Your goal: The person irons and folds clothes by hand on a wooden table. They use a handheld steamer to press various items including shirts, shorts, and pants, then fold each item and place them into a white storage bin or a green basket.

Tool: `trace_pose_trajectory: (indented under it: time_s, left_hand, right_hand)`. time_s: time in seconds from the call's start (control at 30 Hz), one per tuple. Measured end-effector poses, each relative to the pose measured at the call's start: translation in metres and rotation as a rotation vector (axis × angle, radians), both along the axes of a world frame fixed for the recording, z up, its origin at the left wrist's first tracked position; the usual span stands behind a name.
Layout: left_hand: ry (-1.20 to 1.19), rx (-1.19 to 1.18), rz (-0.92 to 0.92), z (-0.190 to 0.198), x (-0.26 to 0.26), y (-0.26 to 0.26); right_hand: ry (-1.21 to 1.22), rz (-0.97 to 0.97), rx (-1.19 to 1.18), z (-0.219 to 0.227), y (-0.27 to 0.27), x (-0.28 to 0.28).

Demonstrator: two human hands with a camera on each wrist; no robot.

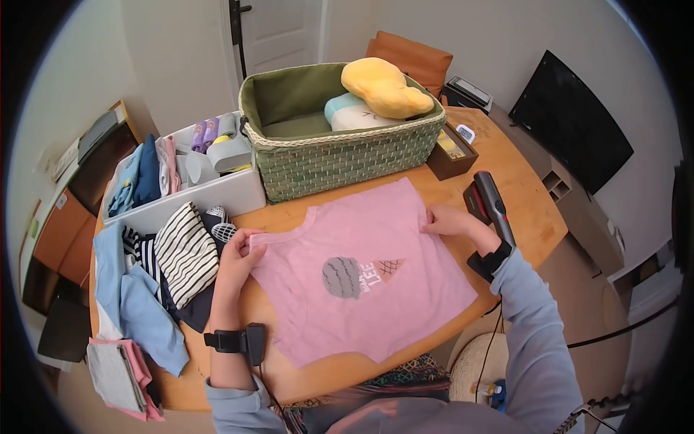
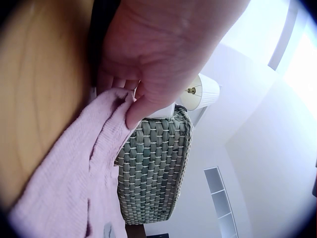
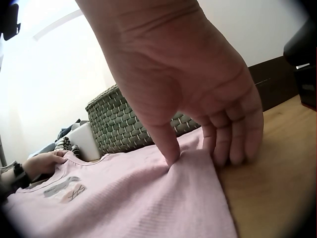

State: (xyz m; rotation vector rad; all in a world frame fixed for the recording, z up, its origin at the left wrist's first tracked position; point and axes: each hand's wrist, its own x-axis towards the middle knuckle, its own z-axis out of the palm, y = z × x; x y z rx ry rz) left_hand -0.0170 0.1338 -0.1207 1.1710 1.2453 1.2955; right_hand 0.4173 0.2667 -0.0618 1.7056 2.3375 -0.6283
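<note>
A pink T-shirt with a grey ice-cream print lies spread on the wooden table, its neckline toward the left. My left hand pinches the shoulder edge beside the neckline; in the left wrist view the thumb of this hand presses the folded pink cloth against the fingers. At the shirt's far right edge, my right hand pinches the fabric. The right wrist view shows that hand's thumb and fingers gathering a small fold of the shirt, fingertips down at the tabletop.
A green woven basket with plush toys stands behind the shirt. Left of it is a white bin of clothes. Striped clothing, blue garments and a folded grey-and-pink pile lie at left. A dark handheld device sits at right.
</note>
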Motion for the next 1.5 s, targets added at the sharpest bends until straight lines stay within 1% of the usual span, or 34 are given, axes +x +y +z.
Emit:
trace_pose_trajectory:
  time_s: [0.07, 0.1, 0.17, 0.2, 0.27, 0.3, 0.37, 0.47, 0.5, 0.53, 0.57, 0.6, 0.67, 0.7, 0.77, 0.8, 0.87, 0.9, 0.97, 1.0, 1.07, 1.1, 1.17, 1.23, 1.27, 1.3, 1.33, 1.37, 1.4, 1.47, 1.5]
  left_hand:
    - [0.009, -0.001, -0.001, 0.001, 0.001, 0.0]
    - [0.007, 0.001, 0.0, 0.001, 0.001, 0.0]
    - [0.005, 0.0, 0.004, 0.003, 0.001, -0.003]
    - [-0.002, -0.006, 0.006, 0.004, 0.002, -0.004]
    - [-0.011, -0.01, 0.006, 0.005, 0.003, -0.004]
    - [0.003, -0.003, 0.01, 0.004, 0.003, -0.003]
    - [0.016, 0.004, 0.014, 0.001, 0.002, -0.001]
    - [0.031, -0.006, 0.025, -0.001, 0.002, -0.001]
    - [-0.028, -0.016, 0.007, 0.0, 0.003, -0.002]
    - [-0.086, -0.026, -0.011, 0.002, 0.003, -0.002]
    - [-0.08, -0.026, -0.008, 0.003, 0.004, -0.003]
    - [-0.095, -0.029, -0.01, 0.003, 0.004, -0.003]
    - [-0.109, -0.032, -0.003, 0.001, 0.004, -0.002]
    - [-0.049, -0.009, 0.012, -0.001, 0.001, -0.002]
    - [0.038, 0.009, 0.015, -0.004, 0.001, -0.001]
    - [0.036, 0.007, 0.023, -0.003, 0.001, -0.001]
    - [0.036, -0.008, 0.003, -0.001, 0.001, -0.002]
    - [0.041, -0.003, 0.007, -0.001, 0.001, -0.002]
    - [0.039, 0.003, 0.016, -0.002, 0.002, -0.001]
    - [0.04, 0.008, 0.015, -0.002, 0.002, -0.001]
    - [0.03, 0.024, 0.02, 0.001, 0.003, -0.001]
    - [0.008, 0.01, 0.012, 0.002, 0.002, -0.002]
    - [-0.014, -0.007, 0.004, 0.005, 0.003, -0.004]
    - [-0.127, 0.01, -0.009, 0.01, 0.005, -0.004]
    - [-0.125, 0.01, -0.011, 0.015, 0.007, -0.005]
    - [-0.189, 0.067, 0.029, 0.021, 0.011, -0.006]
    - [-0.253, 0.123, 0.068, 0.027, 0.014, -0.007]
    - [-0.246, 0.145, 0.086, 0.029, 0.015, -0.008]
    - [-0.244, 0.145, 0.08, 0.029, 0.015, -0.008]
    - [-0.214, 0.127, 0.091, 0.026, 0.014, -0.007]
    - [-0.186, 0.097, 0.07, 0.023, 0.013, -0.005]
  right_hand:
    - [-0.035, 0.103, 0.072, -0.01, -0.004, 0.005]
    - [-0.032, 0.104, 0.072, -0.012, -0.004, 0.009]
    - [0.097, 0.039, -0.005, -0.01, -0.007, 0.018]
    - [0.096, 0.04, -0.006, -0.007, -0.007, 0.02]
    - [-0.048, 0.008, 0.083, 0.003, -0.005, 0.022]
    - [-0.048, 0.007, 0.084, 0.006, -0.004, 0.021]
    - [0.091, -0.051, 0.239, 0.009, -0.002, 0.016]
    - [0.147, -0.046, 0.301, 0.015, 0.005, -0.003]
    - [0.151, -0.047, 0.3, 0.012, 0.011, -0.008]
    - [0.201, 0.017, 0.369, 0.003, 0.02, -0.013]
    - [0.252, 0.083, 0.439, -0.004, 0.029, -0.019]
    - [0.257, 0.087, 0.439, -0.008, 0.035, -0.027]
    - [0.235, 0.186, 0.458, -0.013, 0.048, -0.043]
    - [0.238, 0.201, 0.456, -0.016, 0.054, -0.054]
    - [0.133, 0.219, 0.488, -0.022, 0.061, -0.064]
    - [0.133, 0.227, 0.486, -0.025, 0.063, -0.067]
    - [0.091, 0.244, 0.591, -0.027, 0.067, -0.068]
    - [0.091, 0.253, 0.59, -0.029, 0.069, -0.067]
    - [-0.007, 0.278, 0.652, -0.032, 0.071, -0.063]
    - [-0.007, 0.281, 0.652, -0.029, 0.069, -0.063]
    - [0.024, 0.289, 0.732, -0.023, 0.064, -0.06]
    - [0.025, 0.291, 0.731, -0.015, 0.06, -0.06]
    - [0.149, 0.305, 0.788, 0.008, 0.05, -0.059]
    - [0.155, 0.288, 0.77, 0.032, 0.043, -0.058]
    - [0.162, 0.269, 0.755, 0.039, 0.043, -0.055]
    - [0.257, 0.274, 0.826, 0.046, 0.042, -0.053]
    - [0.257, 0.27, 0.829, 0.051, 0.04, -0.052]
    - [0.281, 0.205, 0.82, 0.057, 0.038, -0.05]
    - [0.303, 0.14, 0.811, 0.061, 0.035, -0.049]
    - [0.326, 0.138, 0.805, 0.05, 0.041, -0.041]
    - [0.32, 0.214, 0.812, 0.043, 0.042, -0.038]
